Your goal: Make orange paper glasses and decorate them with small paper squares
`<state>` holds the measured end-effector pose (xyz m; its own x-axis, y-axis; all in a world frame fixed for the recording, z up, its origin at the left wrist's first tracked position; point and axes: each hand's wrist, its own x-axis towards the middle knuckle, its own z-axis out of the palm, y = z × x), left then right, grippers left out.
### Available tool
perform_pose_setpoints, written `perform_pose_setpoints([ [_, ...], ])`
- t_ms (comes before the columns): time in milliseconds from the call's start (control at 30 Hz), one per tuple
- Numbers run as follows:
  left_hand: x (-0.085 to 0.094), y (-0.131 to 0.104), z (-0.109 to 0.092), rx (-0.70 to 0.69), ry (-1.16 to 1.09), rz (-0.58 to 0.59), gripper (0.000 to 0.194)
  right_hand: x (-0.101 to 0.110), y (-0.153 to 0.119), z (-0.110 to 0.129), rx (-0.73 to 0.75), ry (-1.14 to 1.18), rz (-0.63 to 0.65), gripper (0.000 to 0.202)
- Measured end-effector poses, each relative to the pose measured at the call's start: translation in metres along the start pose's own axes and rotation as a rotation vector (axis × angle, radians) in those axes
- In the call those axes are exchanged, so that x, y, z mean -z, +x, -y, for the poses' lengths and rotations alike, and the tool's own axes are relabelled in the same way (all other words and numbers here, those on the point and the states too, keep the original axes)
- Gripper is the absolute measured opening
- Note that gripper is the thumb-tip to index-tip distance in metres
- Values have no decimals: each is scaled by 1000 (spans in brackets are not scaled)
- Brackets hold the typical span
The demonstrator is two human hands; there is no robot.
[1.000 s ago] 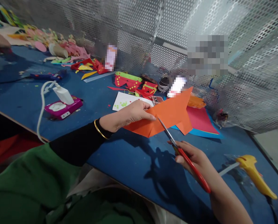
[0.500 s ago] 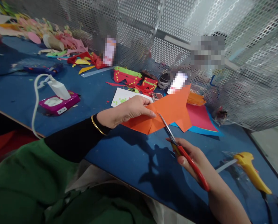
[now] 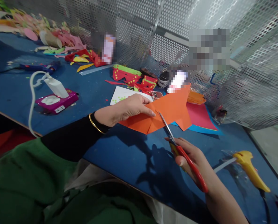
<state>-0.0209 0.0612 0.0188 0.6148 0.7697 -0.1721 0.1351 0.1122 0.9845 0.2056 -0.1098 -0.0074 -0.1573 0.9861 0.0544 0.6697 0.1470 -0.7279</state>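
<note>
My left hand pinches a folded sheet of orange paper between thumb and fingers, holding it above the blue table. The paper is creased and has a cut-out angular outline on its right side. My right hand is wrapped round the red handles of a pair of scissors. The scissor blades point up and left, over the paper's near side, with the tip close to my left thumb. Whether the blades are cutting into the paper I cannot tell. Behind the paper lie a white sheet with green bits and red paper shapes.
A yellow glue gun lies at the right. To the left stands a purple power socket with a white plug and cable. A blue glue gun, paper scraps and coloured sheets lie farther back, before a perforated metal screen.
Hardly anything differs. The view has shifted slightly, and both hands, the paper and the scissors keep nearly the same positions.
</note>
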Motion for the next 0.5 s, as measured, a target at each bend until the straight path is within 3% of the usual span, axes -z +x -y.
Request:
perform_pose_setpoints([
  [500,2,0,1,-12,-13,6,20,-7,-1,9,-34,-47,-56,78],
])
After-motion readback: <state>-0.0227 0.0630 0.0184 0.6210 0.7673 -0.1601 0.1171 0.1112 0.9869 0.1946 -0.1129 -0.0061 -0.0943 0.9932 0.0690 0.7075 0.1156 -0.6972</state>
